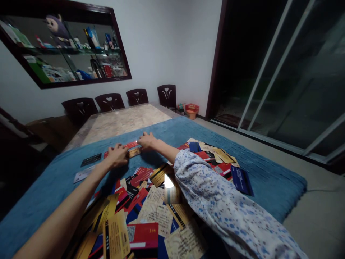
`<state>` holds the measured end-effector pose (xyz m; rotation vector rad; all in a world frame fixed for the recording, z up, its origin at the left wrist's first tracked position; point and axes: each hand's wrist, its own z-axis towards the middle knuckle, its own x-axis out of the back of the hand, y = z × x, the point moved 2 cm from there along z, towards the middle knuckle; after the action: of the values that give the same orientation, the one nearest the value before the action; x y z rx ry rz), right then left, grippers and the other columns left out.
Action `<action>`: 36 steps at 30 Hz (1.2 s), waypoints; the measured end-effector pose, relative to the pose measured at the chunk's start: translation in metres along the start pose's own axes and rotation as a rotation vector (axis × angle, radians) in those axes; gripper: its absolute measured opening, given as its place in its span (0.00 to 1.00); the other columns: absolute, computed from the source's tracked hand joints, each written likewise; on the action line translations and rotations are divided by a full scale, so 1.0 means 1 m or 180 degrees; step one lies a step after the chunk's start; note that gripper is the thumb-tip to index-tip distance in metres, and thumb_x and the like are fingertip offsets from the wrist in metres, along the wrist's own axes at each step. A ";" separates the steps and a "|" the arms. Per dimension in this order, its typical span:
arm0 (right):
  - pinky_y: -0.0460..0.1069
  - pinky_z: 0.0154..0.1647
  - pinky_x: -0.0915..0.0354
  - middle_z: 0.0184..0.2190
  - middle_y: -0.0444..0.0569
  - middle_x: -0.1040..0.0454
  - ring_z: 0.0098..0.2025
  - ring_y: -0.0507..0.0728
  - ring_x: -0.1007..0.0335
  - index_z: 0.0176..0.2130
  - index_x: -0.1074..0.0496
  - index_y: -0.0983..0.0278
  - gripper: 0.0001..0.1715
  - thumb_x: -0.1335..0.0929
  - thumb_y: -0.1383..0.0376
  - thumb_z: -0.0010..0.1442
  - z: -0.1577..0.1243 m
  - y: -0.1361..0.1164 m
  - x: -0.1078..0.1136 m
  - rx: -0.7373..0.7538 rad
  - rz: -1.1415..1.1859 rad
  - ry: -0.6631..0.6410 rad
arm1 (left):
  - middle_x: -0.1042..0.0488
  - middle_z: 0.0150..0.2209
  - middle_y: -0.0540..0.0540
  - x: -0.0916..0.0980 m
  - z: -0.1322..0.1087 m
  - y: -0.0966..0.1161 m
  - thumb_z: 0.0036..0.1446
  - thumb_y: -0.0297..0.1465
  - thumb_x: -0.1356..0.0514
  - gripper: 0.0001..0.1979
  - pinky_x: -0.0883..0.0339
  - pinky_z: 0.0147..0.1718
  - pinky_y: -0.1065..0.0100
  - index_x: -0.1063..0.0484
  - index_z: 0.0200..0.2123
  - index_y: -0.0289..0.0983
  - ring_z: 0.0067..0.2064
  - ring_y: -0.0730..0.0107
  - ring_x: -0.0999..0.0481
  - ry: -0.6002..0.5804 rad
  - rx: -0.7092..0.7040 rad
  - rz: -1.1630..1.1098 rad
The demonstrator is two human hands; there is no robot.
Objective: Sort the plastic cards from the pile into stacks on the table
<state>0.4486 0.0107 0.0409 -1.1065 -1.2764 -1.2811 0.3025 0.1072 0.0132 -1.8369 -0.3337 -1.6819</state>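
Note:
My left hand (118,155) rests low over the blue cloth, palm down with its fingers apart, touching the left end of a gold-orange card (134,152). Just behind that lies a red card (131,144), its right end at the curled fingertips of my right hand (147,141). Part of another red card (106,154) shows left of my left hand. Farther left are a black card (91,159) and a silvery-white card (84,174). Nearer to me spreads a heap of red, gold, black and cream cards (155,207), partly covered by my patterned right sleeve (205,180).
The blue cloth (269,180) covers the near part of a marble-topped table (132,117). Right of my sleeve lies a second pile of cards (225,155), with a dark blue card (242,180) at its edge. Dark chairs (110,101) stand behind the table.

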 end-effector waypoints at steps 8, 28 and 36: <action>0.64 0.54 0.40 0.56 0.58 0.27 0.60 0.69 0.43 0.50 0.24 0.63 0.18 0.36 0.64 0.64 -0.026 0.014 0.012 -0.0090 -0.0086 0.0075 | 0.30 0.59 0.35 0.024 -0.006 0.032 0.52 0.29 0.44 0.26 0.44 0.56 0.42 0.29 0.56 0.41 0.65 0.42 0.43 0.0146 -0.0280 -0.0019; 0.59 0.50 0.44 0.52 0.56 0.25 0.56 0.67 0.43 0.51 0.22 0.59 0.18 0.35 0.65 0.64 -0.137 0.086 0.004 -0.0624 -0.0047 0.0095 | 0.31 0.58 0.36 0.067 -0.010 0.157 0.52 0.27 0.42 0.25 0.48 0.58 0.43 0.29 0.55 0.38 0.64 0.44 0.45 0.0643 -0.1316 -0.0464; 0.55 0.47 0.44 0.49 0.55 0.24 0.53 0.65 0.40 0.48 0.22 0.59 0.16 0.35 0.65 0.65 -0.180 0.114 0.001 -0.0998 -0.0041 0.0181 | 0.30 0.57 0.36 0.074 -0.007 0.190 0.54 0.29 0.41 0.22 0.47 0.57 0.42 0.28 0.54 0.38 0.64 0.43 0.44 0.0711 -0.1531 -0.0602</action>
<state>0.5678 -0.1653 0.0488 -1.2704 -1.0644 -1.5481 0.4170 -0.0610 0.0336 -1.9642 -0.0033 -2.2253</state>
